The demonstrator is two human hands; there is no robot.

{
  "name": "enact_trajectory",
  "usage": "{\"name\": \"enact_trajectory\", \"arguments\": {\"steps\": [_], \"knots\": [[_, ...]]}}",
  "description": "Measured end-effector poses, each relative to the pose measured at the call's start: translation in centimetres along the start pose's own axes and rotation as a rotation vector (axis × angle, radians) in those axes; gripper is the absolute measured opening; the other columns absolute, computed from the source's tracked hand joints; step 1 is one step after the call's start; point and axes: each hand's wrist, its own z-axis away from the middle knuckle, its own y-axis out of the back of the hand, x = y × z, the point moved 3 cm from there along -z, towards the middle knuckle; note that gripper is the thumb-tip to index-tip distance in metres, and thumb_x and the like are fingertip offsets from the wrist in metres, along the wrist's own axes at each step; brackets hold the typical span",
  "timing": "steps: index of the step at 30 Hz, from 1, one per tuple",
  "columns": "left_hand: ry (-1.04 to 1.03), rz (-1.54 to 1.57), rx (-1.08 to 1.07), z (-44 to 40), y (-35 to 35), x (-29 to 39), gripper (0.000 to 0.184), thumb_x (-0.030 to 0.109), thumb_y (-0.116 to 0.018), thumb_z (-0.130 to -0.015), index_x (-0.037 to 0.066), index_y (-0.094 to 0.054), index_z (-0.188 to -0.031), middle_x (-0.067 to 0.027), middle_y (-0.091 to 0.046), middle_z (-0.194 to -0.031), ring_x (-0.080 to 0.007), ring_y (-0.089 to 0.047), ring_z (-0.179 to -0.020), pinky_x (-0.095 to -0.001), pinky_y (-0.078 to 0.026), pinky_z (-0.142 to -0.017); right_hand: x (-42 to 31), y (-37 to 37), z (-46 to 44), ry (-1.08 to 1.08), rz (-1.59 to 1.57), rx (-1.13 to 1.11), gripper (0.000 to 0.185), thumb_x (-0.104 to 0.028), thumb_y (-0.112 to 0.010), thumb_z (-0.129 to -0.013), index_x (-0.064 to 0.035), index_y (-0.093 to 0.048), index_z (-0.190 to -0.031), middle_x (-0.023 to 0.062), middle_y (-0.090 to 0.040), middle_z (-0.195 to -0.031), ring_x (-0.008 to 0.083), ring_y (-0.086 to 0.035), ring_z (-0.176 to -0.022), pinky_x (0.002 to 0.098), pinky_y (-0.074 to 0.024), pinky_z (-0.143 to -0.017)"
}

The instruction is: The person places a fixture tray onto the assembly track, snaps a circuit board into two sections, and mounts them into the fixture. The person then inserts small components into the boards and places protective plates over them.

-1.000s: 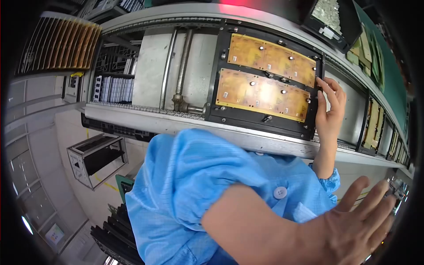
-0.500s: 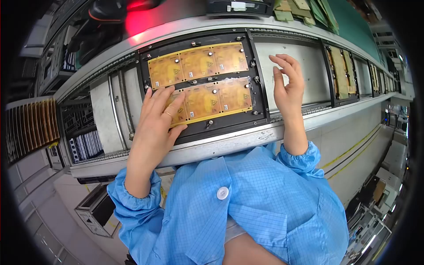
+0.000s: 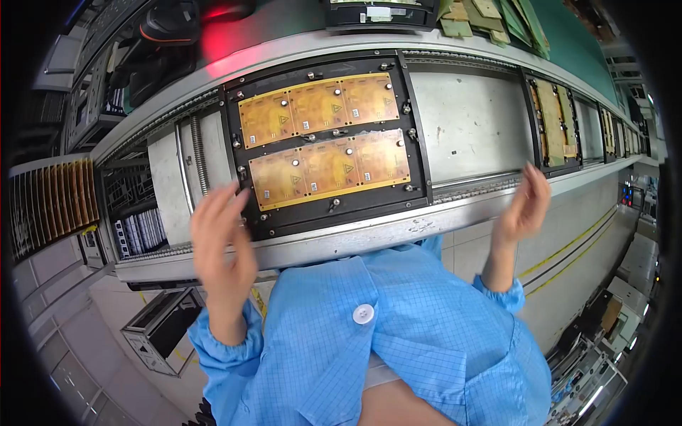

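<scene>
My left hand (image 3: 222,245), a little blurred, hovers over the conveyor's near rail at the lower left corner of a black carrier frame (image 3: 312,224). Its fingers are apart and hold nothing. The carrier bears two yellow-brown circuit board panels: an upper panel (image 3: 312,112) and a lower panel (image 3: 323,174), each of several joined boards, with small round metal pins around and on them. My right hand (image 3: 523,206) is raised above the near rail to the right, away from the carrier, its fingers loosely bent and nothing visible in them.
A metal-railed conveyor (image 3: 419,228) runs across in front of me. Further right on it sits another carrier with boards (image 3: 554,121). A rack of upright brown boards (image 3: 53,206) stands at far left. Green and tan pieces (image 3: 490,21) lie behind the rail, and a black device (image 3: 380,14) sits nearby.
My left hand has lifted off the lower panel and moved down and left, uncovering its left board. My right hand has swung right and toward me, away from the carrier.
</scene>
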Motion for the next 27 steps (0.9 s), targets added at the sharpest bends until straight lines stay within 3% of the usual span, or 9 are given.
{"name": "enact_trajectory", "arguments": {"steps": [3,5,6,8,9,10,11,12,27], "knots": [[0.151,0.273,0.487,9.1,1.2,-3.7,0.024,-0.015,-0.045,-0.079,-0.004,-0.061,-0.093,-0.0147,-0.067,-0.094,-0.0255,-0.064,-0.084,-0.0328,-0.05,-0.076,7.9,7.1,7.8,-0.226,-0.022,0.147,0.025,0.0,-0.057,-0.096,0.0031,-0.056,-0.121,0.0117,-0.056,-0.117,0.0196,-0.055,-0.105,0.0302,-0.0452,-0.091],[0.123,0.249,0.337,13.3,0.4,-4.5,0.016,-0.011,-0.046,-0.082,-0.002,-0.058,-0.09,-0.0112,-0.059,-0.086,-0.0164,-0.056,-0.075,-0.0288,-0.048,-0.071,13.1,10.0,14.8,-0.466,0.147,0.109,0.028,-0.009,-0.057,-0.098,0.0011,-0.054,-0.124,0.0104,-0.056,-0.115,0.017,-0.055,-0.101,0.0295,-0.0448,-0.088],[0.233,0.192,0.234,16.0,-0.9,-5.4,0.015,-0.007,-0.047,-0.081,-0.002,-0.059,-0.089,-0.0107,-0.061,-0.082,-0.0186,-0.058,-0.072,-0.0298,-0.048,-0.069,15.4,10.5,18.8,-0.584,0.246,0.076,0.029,-0.014,-0.058,-0.099,-0.0001,-0.055,-0.125,0.0096,-0.058,-0.112,0.0163,-0.055,-0.098,0.0296,-0.045,-0.086],[0.578,0.221,0.087,21.8,-4.9,-8.2,0.013,-0.002,-0.048,-0.084,-0.001,-0.059,-0.09,-0.0109,-0.062,-0.08,-0.0213,-0.059,-0.07,-0.0309,-0.048,-0.068,19.5,9.0,27.9,-1.149,-0.022,-0.146,0.035,-0.029,-0.055,-0.102,-0.0028,-0.056,-0.125,0.0069,-0.06,-0.107,0.0161,-0.055,-0.094,0.0312,-0.0461,-0.087],[0.815,0.306,0.044,25.5,-7.8,-10.0,0.011,0.0,-0.049,-0.088,-0.002,-0.059,-0.092,-0.0116,-0.061,-0.083,-0.0217,-0.058,-0.072,-0.031,-0.048,-0.069,19.9,7.7,31.9,-1.35,-0.176,-0.388,0.047,-0.045,-0.048,-0.102,-0.0053,-0.058,-0.125,0.0048,-0.063,-0.105,0.0171,-0.057,-0.094,0.0338,-0.0482,-0.086],[0.824,0.302,0.055,31.6,-11.3,-14.2,0.011,0.0,-0.049,-0.088,-0.002,-0.059,-0.092,-0.0116,-0.061,-0.083,-0.0217,-0.058,-0.072,-0.031,-0.048,-0.069,20.4,6.1,36.0,-1.497,-0.328,-0.538,0.054,-0.053,-0.045,-0.101,-0.0078,-0.059,-0.126,0.0045,-0.064,-0.105,0.0177,-0.058,-0.094,0.0361,-0.0504,-0.083],[1.133,0.377,0.059,33.4,-14.3,-15.8,0.012,0.007,-0.053,-0.092,-0.002,-0.057,-0.098,-0.0126,-0.064,-0.091,-0.0266,-0.06,-0.079,-0.034,-0.049,-0.073,18.5,3.9,37.8,-1.665,-0.615,-0.517,0.054,-0.054,-0.047,-0.1,-0.0088,-0.059,-0.126,0.0047,-0.063,-0.104,0.0173,-0.058,-0.093,0.0364,-0.0507,-0.081],[1.138,0.371,0.066,35.1,-14.0,-17.4,0.012,0.007,-0.053,-0.092,-0.002,-0.057,-0.098,-0.0126,-0.064,-0.091,-0.0266,-0.06,-0.079,-0.034,-0.049,-0.073,16.7,2.1,39.1,-1.82,-0.911,-0.483,0.054,-0.055,-0.048,-0.099,-0.0099,-0.059,-0.126,0.005,-0.063,-0.102,0.0169,-0.058,-0.092,0.0368,-0.0509,-0.078],[1.289,-0.033,0.186,42.1,-16.9,-23.9,0.017,0.012,-0.055,-0.093,-0.003,-0.059,-0.101,-0.0164,-0.064,-0.093,-0.0316,-0.061,-0.09,-0.04,-0.048,-0.082,17.7,5.7,40.6,-1.73,-0.603,-0.212,0.052,-0.054,-0.048,-0.099,-0.0095,-0.06,-0.124,0.0058,-0.063,-0.1,0.0167,-0.058,-0.09,0.0359,-0.0504,-0.075]]}}
